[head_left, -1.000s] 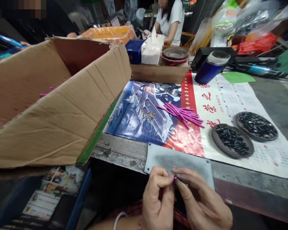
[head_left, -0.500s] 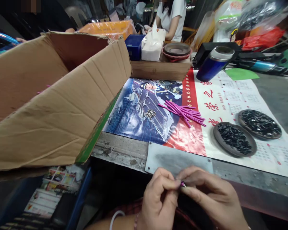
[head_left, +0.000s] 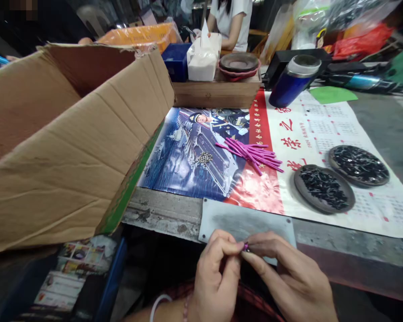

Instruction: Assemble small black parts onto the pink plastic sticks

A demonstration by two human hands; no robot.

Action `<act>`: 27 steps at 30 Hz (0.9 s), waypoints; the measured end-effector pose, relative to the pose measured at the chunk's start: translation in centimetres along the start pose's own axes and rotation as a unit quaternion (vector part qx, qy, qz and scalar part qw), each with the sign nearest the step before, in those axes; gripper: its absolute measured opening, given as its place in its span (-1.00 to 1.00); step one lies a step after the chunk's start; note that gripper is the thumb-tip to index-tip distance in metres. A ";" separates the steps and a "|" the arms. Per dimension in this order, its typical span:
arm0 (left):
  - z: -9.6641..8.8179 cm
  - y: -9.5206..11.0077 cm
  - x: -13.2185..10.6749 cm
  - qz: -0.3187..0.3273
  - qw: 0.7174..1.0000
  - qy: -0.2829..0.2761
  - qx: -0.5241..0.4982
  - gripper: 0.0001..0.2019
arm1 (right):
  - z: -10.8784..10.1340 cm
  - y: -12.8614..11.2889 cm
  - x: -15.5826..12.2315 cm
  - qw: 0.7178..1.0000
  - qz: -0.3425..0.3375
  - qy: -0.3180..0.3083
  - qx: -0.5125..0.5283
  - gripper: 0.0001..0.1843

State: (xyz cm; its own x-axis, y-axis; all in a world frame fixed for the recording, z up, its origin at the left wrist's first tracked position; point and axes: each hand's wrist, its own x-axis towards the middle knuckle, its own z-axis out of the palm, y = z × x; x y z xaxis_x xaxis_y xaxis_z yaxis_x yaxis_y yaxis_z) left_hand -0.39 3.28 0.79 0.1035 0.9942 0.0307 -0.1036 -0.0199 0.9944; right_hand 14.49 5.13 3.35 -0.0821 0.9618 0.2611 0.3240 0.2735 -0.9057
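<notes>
My left hand (head_left: pixel 216 277) and my right hand (head_left: pixel 289 277) meet just below the table's front edge. Both pinch one small purple piece (head_left: pixel 245 246) between their fingertips. Further out on the poster lie a bundle of pink sticks (head_left: pixel 251 154) and a small heap of silver beads (head_left: pixel 204 157). To the right stand two dark dishes (head_left: pixel 324 190) (head_left: pixel 358 164) filled with small black parts.
A large open cardboard box (head_left: pixel 77 129) fills the left side. A blue flask (head_left: pixel 292 80) lies on its side at the back, beside a wooden tray (head_left: pixel 218 94) with a tissue box and bowls. A person in white (head_left: pixel 231 20) sits beyond the table.
My hands stay pinched together on the purple piece, shifting slightly right and back. The view has drifted a little.
</notes>
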 end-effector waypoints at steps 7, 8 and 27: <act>0.4 0.1 -0.5 -0.006 1.000 0.003 -0.029 -0.87 | 2.1 0.7 -0.8 0.976 0.082 0.066 0.190 -0.83; 0.5 0.2 -0.5 -0.004 0.999 0.005 -0.032 -0.86 | 2.5 0.6 -1.1 0.973 0.080 0.086 0.200 -0.83; 0.4 0.5 -2.5 0.044 0.999 -0.006 0.007 -0.84 | 4.8 0.1 -2.4 0.986 -0.092 0.137 -0.007 -0.68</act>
State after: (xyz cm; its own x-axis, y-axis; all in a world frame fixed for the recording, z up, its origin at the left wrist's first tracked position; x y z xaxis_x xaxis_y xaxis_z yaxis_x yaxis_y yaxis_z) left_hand -0.34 0.74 1.26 0.1070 0.9871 0.1196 -0.0994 -0.1090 0.9891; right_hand 10.19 2.88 1.05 0.1167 0.8561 0.5035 0.3397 0.4420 -0.8302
